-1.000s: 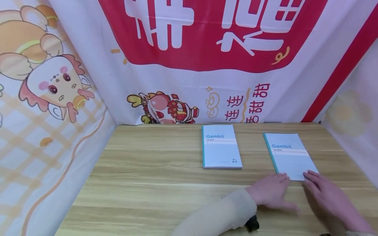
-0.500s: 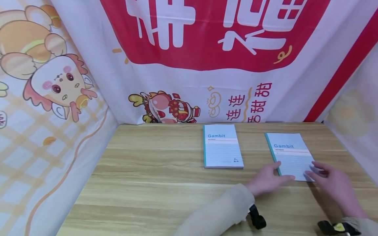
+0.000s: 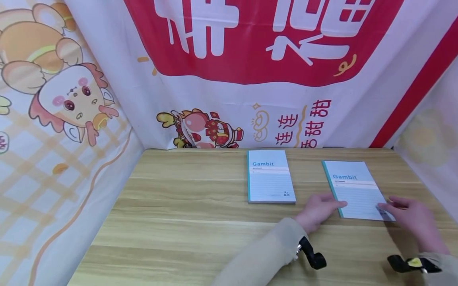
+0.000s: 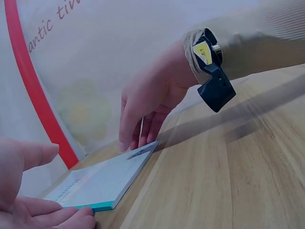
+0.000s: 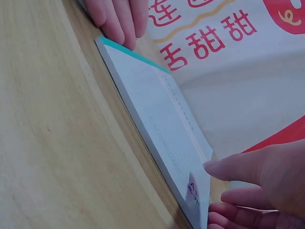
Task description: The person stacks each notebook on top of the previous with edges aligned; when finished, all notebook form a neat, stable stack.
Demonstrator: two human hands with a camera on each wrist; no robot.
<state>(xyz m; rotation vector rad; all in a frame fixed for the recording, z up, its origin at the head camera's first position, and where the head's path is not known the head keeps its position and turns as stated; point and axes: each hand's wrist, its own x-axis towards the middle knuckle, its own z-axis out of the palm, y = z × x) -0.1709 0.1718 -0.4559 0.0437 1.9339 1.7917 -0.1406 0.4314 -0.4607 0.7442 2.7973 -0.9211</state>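
The right-hand notebook (image 3: 358, 194), white with a teal spine and the word "Gambit", lies flat on the wooden table. My left hand (image 3: 318, 208) is at its spine side; in the left wrist view the thumb is raised above the cover and the fingers (image 4: 71, 217) lie by the spine. Across from it, my right hand (image 3: 415, 216) is at the opposite edge, thumb tip right at the cover near the lower corner, loosely bent fingers (image 5: 238, 214) beside the edge. A second matching notebook (image 3: 270, 182) lies to the left, untouched.
The wooden table (image 3: 171, 206) meets a white cloth backdrop (image 3: 143, 99) with red lettering at the back. Patterned cloth walls (image 3: 103, 186) stand on both sides. Each wrist wears a black camera mount (image 3: 315, 256).
Both hands have moved from the notebook's near edge to its two sides and drawn a little apart, uncovering the lower cover. The second notebook stays put; the head view shifts slightly.
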